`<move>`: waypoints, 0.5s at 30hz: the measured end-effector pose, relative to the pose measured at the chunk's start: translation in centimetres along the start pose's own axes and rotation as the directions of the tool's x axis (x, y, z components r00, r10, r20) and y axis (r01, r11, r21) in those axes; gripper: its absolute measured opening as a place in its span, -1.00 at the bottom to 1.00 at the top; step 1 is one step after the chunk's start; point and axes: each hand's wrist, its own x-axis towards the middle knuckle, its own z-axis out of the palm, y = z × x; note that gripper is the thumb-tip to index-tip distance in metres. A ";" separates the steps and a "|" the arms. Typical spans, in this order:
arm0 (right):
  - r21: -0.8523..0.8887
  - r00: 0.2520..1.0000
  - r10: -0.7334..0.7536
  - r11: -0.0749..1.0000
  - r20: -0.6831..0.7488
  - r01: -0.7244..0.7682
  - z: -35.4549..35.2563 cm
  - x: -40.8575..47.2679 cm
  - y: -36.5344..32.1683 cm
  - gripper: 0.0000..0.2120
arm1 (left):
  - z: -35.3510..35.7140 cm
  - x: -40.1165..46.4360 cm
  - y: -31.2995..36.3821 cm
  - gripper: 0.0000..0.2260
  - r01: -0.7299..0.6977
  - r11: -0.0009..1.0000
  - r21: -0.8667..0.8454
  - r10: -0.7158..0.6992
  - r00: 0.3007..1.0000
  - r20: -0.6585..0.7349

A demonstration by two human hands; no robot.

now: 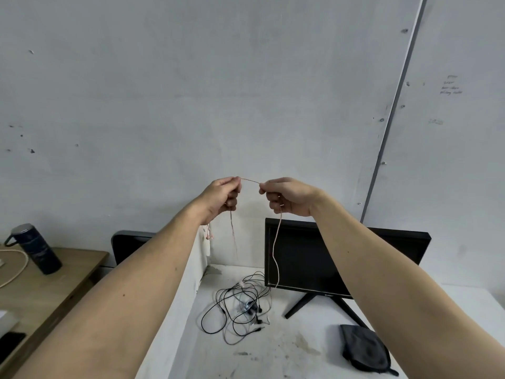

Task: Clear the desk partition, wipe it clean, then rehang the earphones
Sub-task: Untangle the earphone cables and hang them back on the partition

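Both my hands are raised in front of the wall, pinching a thin pink earphone cable (276, 250) between them. My left hand (222, 196) grips one part; the pink earbuds (210, 236) dangle below it. My right hand (288, 196) grips the other part, and the cable's long tail hangs down in front of the monitor. The white desk partition (194, 265) runs under my left forearm, its top edge mostly hidden. A tangle of black earphones (240, 305) lies on the white desk beside the partition.
A black monitor (306, 258) on a stand sits at the back of the white desk (273, 359). A dark cloth pouch (364, 348) lies front right. Left of the partition: a wooden desk (54, 283) with a dark bottle (37, 248), and another monitor (128, 246).
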 end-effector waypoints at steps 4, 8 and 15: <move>0.117 0.998 -0.049 0.992 -0.044 0.054 -0.4 -0.1 0.2 -0.82 | -0.4 -0.3 0.0 -0.84 0.030 0.999 0.012 -0.031 0.997 0.069; 0.052 0.994 -0.105 0.993 -0.030 0.107 0.6 0.3 -1.2 -0.81 | 0.8 -0.2 0.4 -0.77 -0.001 1.000 0.019 -0.001 0.998 0.062; 0.025 0.998 0.036 0.999 0.048 -0.037 -0.4 -0.2 1.7 -0.83 | -1.1 0.0 0.3 -0.76 -0.059 0.982 -0.178 0.035 0.990 -0.135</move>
